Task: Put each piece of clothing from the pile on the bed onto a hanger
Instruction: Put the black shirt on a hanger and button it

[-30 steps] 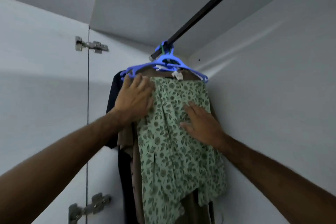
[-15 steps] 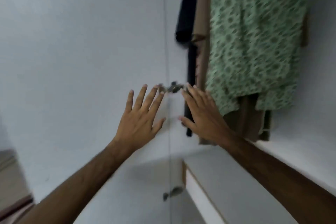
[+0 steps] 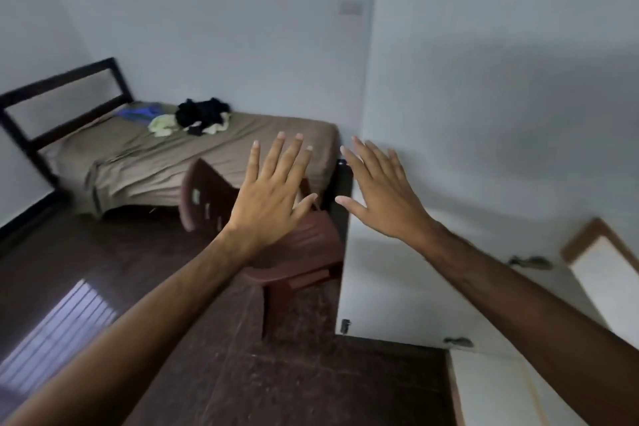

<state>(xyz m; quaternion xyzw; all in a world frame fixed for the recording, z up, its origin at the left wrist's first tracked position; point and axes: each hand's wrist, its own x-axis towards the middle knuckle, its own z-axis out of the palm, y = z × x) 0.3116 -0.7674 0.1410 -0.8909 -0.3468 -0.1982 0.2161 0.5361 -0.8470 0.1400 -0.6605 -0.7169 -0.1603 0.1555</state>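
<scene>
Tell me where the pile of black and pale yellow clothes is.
The pile of black and pale yellow clothes lies upper left in the head view, on the brown-sheeted bed near its dark headboard.

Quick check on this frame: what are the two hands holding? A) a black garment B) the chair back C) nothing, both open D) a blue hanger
C: the left hand and the right hand are both spread with straight fingers in mid-air, while the clothes pile lies untouched on the bed across the room.
</scene>
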